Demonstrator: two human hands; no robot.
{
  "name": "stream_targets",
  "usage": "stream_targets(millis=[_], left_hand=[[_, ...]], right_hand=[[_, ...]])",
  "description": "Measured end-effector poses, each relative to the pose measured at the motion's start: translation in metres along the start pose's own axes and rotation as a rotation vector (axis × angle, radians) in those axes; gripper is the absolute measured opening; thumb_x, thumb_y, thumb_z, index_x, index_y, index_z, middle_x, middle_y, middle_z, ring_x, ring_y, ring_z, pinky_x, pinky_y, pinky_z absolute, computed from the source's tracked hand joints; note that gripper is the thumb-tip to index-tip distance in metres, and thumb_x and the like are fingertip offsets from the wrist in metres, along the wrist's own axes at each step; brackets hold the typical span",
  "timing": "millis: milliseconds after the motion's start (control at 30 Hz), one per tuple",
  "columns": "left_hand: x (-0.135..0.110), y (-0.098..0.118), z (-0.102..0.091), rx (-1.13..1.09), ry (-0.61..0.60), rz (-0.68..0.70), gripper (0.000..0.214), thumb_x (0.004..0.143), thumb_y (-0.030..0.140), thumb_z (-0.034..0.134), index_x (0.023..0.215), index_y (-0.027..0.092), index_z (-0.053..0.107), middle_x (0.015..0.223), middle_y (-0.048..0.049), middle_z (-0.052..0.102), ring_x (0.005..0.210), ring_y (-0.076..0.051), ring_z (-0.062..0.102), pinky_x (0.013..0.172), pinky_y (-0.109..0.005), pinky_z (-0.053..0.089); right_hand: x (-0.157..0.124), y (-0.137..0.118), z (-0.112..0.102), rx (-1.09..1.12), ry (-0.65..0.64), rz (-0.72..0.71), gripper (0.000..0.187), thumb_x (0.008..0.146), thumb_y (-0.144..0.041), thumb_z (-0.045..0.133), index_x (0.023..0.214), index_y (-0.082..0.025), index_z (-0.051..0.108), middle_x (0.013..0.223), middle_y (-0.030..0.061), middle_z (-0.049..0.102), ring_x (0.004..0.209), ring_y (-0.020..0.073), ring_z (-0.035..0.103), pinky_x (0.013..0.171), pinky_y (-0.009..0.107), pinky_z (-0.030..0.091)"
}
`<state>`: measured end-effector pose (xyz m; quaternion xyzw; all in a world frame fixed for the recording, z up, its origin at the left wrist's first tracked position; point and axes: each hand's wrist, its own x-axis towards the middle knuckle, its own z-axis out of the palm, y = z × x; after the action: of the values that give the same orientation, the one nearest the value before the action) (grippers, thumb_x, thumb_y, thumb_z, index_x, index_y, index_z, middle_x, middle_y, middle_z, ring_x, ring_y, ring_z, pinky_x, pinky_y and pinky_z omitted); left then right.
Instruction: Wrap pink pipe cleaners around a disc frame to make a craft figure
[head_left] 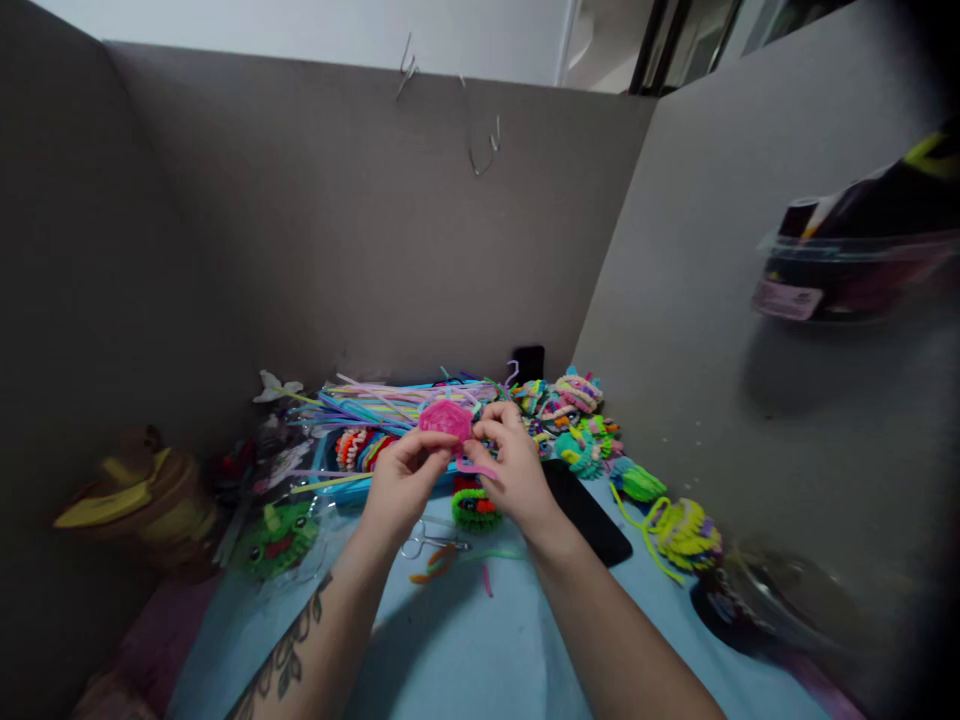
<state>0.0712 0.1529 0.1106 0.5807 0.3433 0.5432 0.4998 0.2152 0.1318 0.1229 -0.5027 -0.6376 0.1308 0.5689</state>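
Observation:
A bright pink fuzzy coil (445, 419), wound like pipe cleaner, is held up between both hands over the middle of the table. My left hand (409, 475) pinches its lower left edge between thumb and fingers. At the coil's lower right, my right hand (514, 465) is closed on a loose pink pipe cleaner end (476, 467) that loops out from it. Just below the hands lie a green coiled figure (475, 508) with an orange patch, a pair of scissors (426, 542) and short pipe cleaner scraps (435, 566).
Behind the hands, many pipe cleaners (375, 405) fill a blue tray (349, 490). Colourful coiled figures (581, 452) crowd the right, by a black phone-like slab (589, 515). A bagged green figure (281, 540) lies left. Grey panels (375, 220) wall in the blue cloth (465, 660).

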Motion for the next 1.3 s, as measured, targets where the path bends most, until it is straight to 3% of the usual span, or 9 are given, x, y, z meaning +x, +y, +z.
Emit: stream_targets(millis=[167, 300, 500, 700, 800, 900, 1067, 1200, 1300], left_hand=[[0.004, 0.004, -0.003, -0.273, 0.094, -0.177, 0.028, 0.059, 0.027, 0.079, 0.084, 0.018, 0.073, 0.078, -0.0021, 0.069, 0.065, -0.011, 0.060, 0.063, -0.024, 0.051], [0.008, 0.003, -0.003, -0.407, 0.217, -0.193, 0.037, 0.050, 0.023, 0.085, 0.084, 0.017, 0.073, 0.075, -0.0012, 0.069, 0.066, -0.010, 0.061, 0.067, -0.023, 0.051], [0.008, -0.004, -0.001, -0.377, 0.254, -0.150, 0.038, 0.051, 0.022, 0.085, 0.086, 0.014, 0.072, 0.071, -0.0016, 0.069, 0.064, -0.009, 0.060, 0.063, -0.021, 0.048], [0.008, -0.009, 0.001, -0.292, 0.282, -0.096, 0.034, 0.053, 0.023, 0.084, 0.084, 0.014, 0.071, 0.071, -0.0006, 0.069, 0.065, -0.010, 0.060, 0.064, -0.022, 0.048], [0.007, -0.006, 0.001, -0.241, 0.259, -0.092, 0.027, 0.055, 0.024, 0.082, 0.078, 0.014, 0.070, 0.066, 0.0002, 0.068, 0.061, -0.010, 0.060, 0.061, -0.022, 0.049], [0.004, 0.000, 0.002, -0.135, 0.169, -0.127, 0.022, 0.056, 0.022, 0.081, 0.073, 0.014, 0.070, 0.063, -0.0004, 0.067, 0.057, -0.010, 0.059, 0.055, -0.020, 0.048], [0.000, 0.006, 0.004, -0.164, 0.062, -0.202, 0.022, 0.056, 0.024, 0.081, 0.072, 0.014, 0.070, 0.066, -0.0015, 0.067, 0.059, -0.010, 0.059, 0.048, -0.017, 0.047], [0.002, 0.009, 0.001, -0.332, 0.145, -0.222, 0.029, 0.053, 0.025, 0.083, 0.079, 0.016, 0.071, 0.073, -0.0005, 0.065, 0.064, -0.010, 0.059, 0.056, -0.020, 0.053], [0.003, 0.013, -0.001, -0.426, 0.154, -0.202, 0.032, 0.053, 0.024, 0.082, 0.082, 0.016, 0.071, 0.082, -0.0009, 0.064, 0.069, -0.010, 0.058, 0.060, -0.023, 0.055]], right_hand=[[0.003, 0.006, 0.002, 0.103, 0.003, 0.063, 0.007, 0.075, -0.019, 0.061, 0.077, -0.021, 0.068, 0.098, 0.0046, 0.049, 0.099, 0.0210, 0.052, 0.089, 0.036, 0.042], [0.002, 0.000, 0.005, 0.121, -0.053, -0.015, 0.022, 0.071, -0.011, 0.065, 0.089, -0.024, 0.068, 0.098, 0.0038, 0.052, 0.096, 0.0193, 0.054, 0.087, 0.034, 0.044], [-0.004, -0.007, 0.012, 0.100, -0.023, -0.132, 0.005, 0.075, -0.016, 0.068, 0.074, -0.021, 0.067, 0.083, 0.0017, 0.056, 0.083, 0.0154, 0.058, 0.077, 0.028, 0.046], [-0.004, -0.004, 0.008, 0.078, -0.028, -0.138, 0.011, 0.075, -0.015, 0.068, 0.084, -0.021, 0.067, 0.081, 0.0014, 0.064, 0.077, 0.0151, 0.061, 0.070, 0.026, 0.048], [-0.005, -0.005, 0.001, 0.064, -0.019, -0.175, 0.006, 0.076, -0.016, 0.067, 0.079, -0.021, 0.067, 0.075, 0.0002, 0.065, 0.072, 0.0144, 0.061, 0.067, 0.026, 0.048], [-0.005, -0.003, -0.011, 0.037, 0.128, -0.220, 0.004, 0.077, -0.018, 0.068, 0.077, -0.022, 0.067, 0.075, 0.0000, 0.066, 0.071, 0.0144, 0.061, 0.068, 0.027, 0.048], [-0.001, 0.001, -0.021, 0.218, 0.234, -0.061, 0.015, 0.074, -0.023, 0.070, 0.088, -0.025, 0.067, 0.074, -0.0007, 0.066, 0.068, 0.0150, 0.061, 0.067, 0.029, 0.049], [0.004, 0.002, -0.016, 0.446, 0.113, -0.006, 0.056, 0.067, -0.025, 0.076, 0.118, -0.030, 0.053, 0.098, 0.0023, 0.063, 0.087, 0.0184, 0.061, 0.074, 0.032, 0.050], [0.006, 0.003, -0.013, 0.253, 0.051, 0.000, 0.040, 0.065, -0.026, 0.076, 0.103, -0.027, 0.063, 0.112, 0.0053, 0.056, 0.105, 0.0224, 0.055, 0.086, 0.036, 0.047]])
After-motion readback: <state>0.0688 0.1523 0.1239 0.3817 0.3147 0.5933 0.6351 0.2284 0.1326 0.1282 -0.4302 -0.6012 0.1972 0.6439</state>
